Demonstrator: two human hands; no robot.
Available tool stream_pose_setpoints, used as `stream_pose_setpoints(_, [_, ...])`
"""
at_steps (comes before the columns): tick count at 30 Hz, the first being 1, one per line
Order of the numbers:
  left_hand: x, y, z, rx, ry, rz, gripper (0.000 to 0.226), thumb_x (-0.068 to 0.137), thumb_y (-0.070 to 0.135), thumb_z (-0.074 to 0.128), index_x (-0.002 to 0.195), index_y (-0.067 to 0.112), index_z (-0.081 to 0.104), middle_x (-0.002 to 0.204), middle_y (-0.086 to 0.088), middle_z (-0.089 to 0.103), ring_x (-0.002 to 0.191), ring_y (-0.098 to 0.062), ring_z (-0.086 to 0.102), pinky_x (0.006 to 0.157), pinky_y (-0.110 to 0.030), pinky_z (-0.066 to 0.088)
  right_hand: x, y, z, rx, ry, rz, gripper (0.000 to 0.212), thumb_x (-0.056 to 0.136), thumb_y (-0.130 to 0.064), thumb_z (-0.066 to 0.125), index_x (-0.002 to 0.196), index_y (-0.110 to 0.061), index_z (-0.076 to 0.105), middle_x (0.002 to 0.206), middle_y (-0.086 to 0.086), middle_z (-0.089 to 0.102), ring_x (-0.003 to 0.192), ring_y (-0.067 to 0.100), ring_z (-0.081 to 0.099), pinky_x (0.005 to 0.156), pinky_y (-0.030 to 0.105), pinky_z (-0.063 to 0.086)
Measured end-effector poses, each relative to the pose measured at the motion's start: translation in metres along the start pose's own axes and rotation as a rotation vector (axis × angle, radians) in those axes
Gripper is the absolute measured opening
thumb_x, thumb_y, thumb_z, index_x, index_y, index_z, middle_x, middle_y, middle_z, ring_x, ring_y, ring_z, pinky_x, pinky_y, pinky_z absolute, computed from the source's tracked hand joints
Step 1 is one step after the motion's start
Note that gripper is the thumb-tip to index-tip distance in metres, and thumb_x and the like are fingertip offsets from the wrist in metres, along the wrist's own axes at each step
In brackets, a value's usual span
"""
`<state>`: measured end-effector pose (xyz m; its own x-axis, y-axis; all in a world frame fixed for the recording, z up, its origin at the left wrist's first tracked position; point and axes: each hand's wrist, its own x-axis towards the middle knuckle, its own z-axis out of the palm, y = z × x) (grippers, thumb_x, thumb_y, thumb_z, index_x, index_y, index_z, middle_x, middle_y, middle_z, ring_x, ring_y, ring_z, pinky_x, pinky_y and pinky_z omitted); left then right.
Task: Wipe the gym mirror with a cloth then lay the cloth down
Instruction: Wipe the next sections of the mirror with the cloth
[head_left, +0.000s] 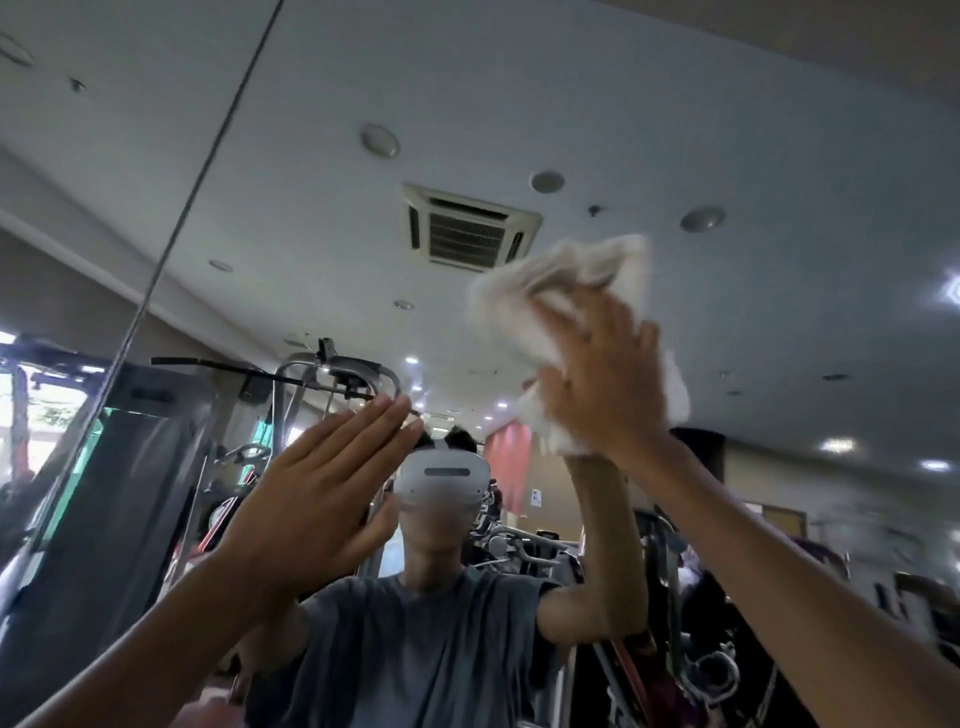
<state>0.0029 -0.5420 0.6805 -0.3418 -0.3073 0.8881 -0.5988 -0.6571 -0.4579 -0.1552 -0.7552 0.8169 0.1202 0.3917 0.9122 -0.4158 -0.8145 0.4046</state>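
White cloth (566, 280) under spread-fingered right hand (608, 374), well right of mirror seam (173, 228); left hand (311, 499) flat, fingers together.

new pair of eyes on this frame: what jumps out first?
First the white cloth, blurred, at upper right, pressed to the mirror by the right hand with fingers spread. Then the left hand, flat and open at centre-left, close against the glass. Between them is the reflection of a person in a grey T-shirt and white headset, below a reflected ceiling vent.
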Motion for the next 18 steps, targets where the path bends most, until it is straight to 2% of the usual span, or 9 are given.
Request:
stream_pose_setpoints(3, [-0.003,0.004,-0.002,0.049,-0.011,-0.201,0.064,0.095,0.043,0.04,0.153,0.015,0.04,0.163,-0.012,0.029,0.152,-0.027,0.024,0.123,-0.05,0.016,-0.004,0.028,-0.007,0.086,-0.107,-0.522,0.058,0.082,-0.041,0.042,0.138,-0.029,0.05,0.135,0.011,0.052,0.123,0.028,0.045,0.093,0.046,0.036])
stream_pose_setpoints(5, [-0.005,0.002,-0.005,0.032,-0.034,-0.397,0.067,0.096,0.045,0.034,0.156,0.016,0.033,0.166,-0.014,0.02,0.155,-0.027,0.013,0.124,-0.047,0.007,0.012,0.061,-0.007,0.072,-0.08,-0.546,0.057,0.077,-0.039,0.044,0.132,-0.029,0.049,0.134,0.012,0.052,0.12,0.033,0.049,0.091,0.05,0.041])
stream_pose_setpoints(7, [-0.007,0.001,-0.004,0.019,-0.059,-0.446,0.068,0.097,0.045,0.031,0.158,0.016,0.028,0.167,-0.014,0.015,0.155,-0.027,0.009,0.125,-0.047,0.006,0.031,0.078,-0.007,0.074,-0.041,-0.19,0.059,0.075,-0.039,0.042,0.134,-0.033,0.049,0.136,0.012,0.054,0.121,0.037,0.05,0.091,0.055,0.045])
stream_pose_setpoints(10, [-0.007,0.001,-0.004,0.023,-0.059,-0.429,0.068,0.097,0.046,0.031,0.159,0.017,0.026,0.167,-0.013,0.015,0.156,-0.027,0.009,0.125,-0.047,0.008,0.054,0.039,-0.001,0.081,0.122,0.618,0.052,0.082,-0.034,0.044,0.134,-0.033,0.055,0.139,0.008,0.048,0.13,0.031,0.04,0.098,0.05,0.035])
stream_pose_setpoints(11, [-0.007,0.001,-0.005,0.02,-0.053,-0.429,0.068,0.097,0.046,0.031,0.159,0.017,0.027,0.167,-0.013,0.016,0.155,-0.027,0.01,0.125,-0.047,0.007,0.058,0.014,0.001,0.094,0.14,0.773,0.05,0.084,-0.033,0.045,0.132,-0.032,0.055,0.139,0.008,0.046,0.131,0.03,0.038,0.097,0.048,0.032])
stream_pose_setpoints(12, [-0.007,0.001,-0.005,0.017,-0.046,-0.43,0.068,0.097,0.046,0.032,0.158,0.018,0.028,0.166,-0.013,0.017,0.155,-0.027,0.011,0.125,-0.046,0.007,0.059,-0.014,0.003,0.074,0.154,0.813,0.048,0.084,-0.033,0.045,0.131,-0.031,0.056,0.139,0.009,0.046,0.131,0.03,0.038,0.096,0.048,0.031])
stream_pose_setpoints(13, [-0.007,0.002,-0.005,0.012,-0.034,-0.433,0.068,0.097,0.046,0.033,0.158,0.018,0.03,0.166,-0.013,0.02,0.155,-0.028,0.013,0.125,-0.045,0.008,0.054,-0.039,0.006,0.049,0.164,0.709,0.049,0.082,-0.034,0.044,0.13,-0.03,0.056,0.138,0.008,0.048,0.129,0.03,0.039,0.095,0.047,0.031])
stream_pose_setpoints(16, [-0.005,0.0,-0.008,-0.005,0.017,-0.423,0.064,0.093,0.043,0.04,0.151,0.016,0.045,0.159,-0.014,0.037,0.148,-0.03,0.033,0.118,-0.045,0.023,0.023,-0.074,0.013,0.059,0.064,-0.089,0.052,0.082,-0.037,0.043,0.131,-0.029,0.06,0.131,0.005,0.055,0.12,0.027,0.046,0.09,0.042,0.03])
stream_pose_setpoints(18, [-0.002,-0.019,-0.015,0.035,0.023,-0.322,0.057,0.089,0.039,0.045,0.138,0.016,0.06,0.148,-0.012,0.052,0.133,-0.029,0.052,0.096,-0.044,0.038,0.032,-0.05,0.007,0.118,-0.081,-0.543,0.053,0.082,-0.04,0.044,0.13,-0.027,0.063,0.131,0.008,0.057,0.12,0.027,0.047,0.093,0.044,0.033])
